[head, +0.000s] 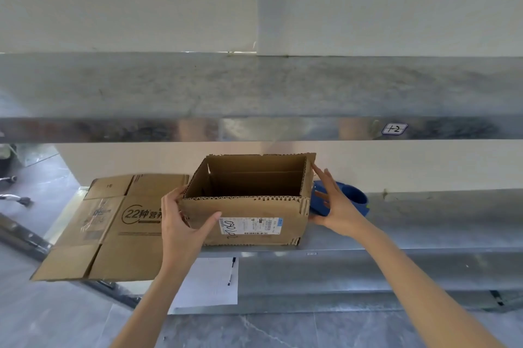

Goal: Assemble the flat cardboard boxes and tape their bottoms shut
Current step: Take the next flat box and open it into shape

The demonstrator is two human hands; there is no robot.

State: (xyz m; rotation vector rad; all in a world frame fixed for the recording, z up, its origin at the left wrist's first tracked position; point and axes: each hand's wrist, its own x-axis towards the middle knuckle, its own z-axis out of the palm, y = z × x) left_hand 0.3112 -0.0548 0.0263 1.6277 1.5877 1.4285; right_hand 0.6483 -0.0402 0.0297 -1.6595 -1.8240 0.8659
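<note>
An opened brown cardboard box [246,214] stands upright on the middle metal shelf [424,223], open side up, with a white shipping label on its front. My left hand [181,223] grips its left front corner, thumb across the front face. My right hand [334,203] presses flat against its right side, fingers spread. A flat printed cardboard box [113,229] lies on the shelf to the left, overhanging the edge. Behind my right hand sits a blue tape dispenser [353,197], partly hidden.
An upper metal shelf [254,98] runs overhead, with a small "1-2" label [394,129] on its edge. On the lower shelf lie a white sheet of paper [209,282] and a black pen [231,271]. Grey tiled floor lies below and to the left.
</note>
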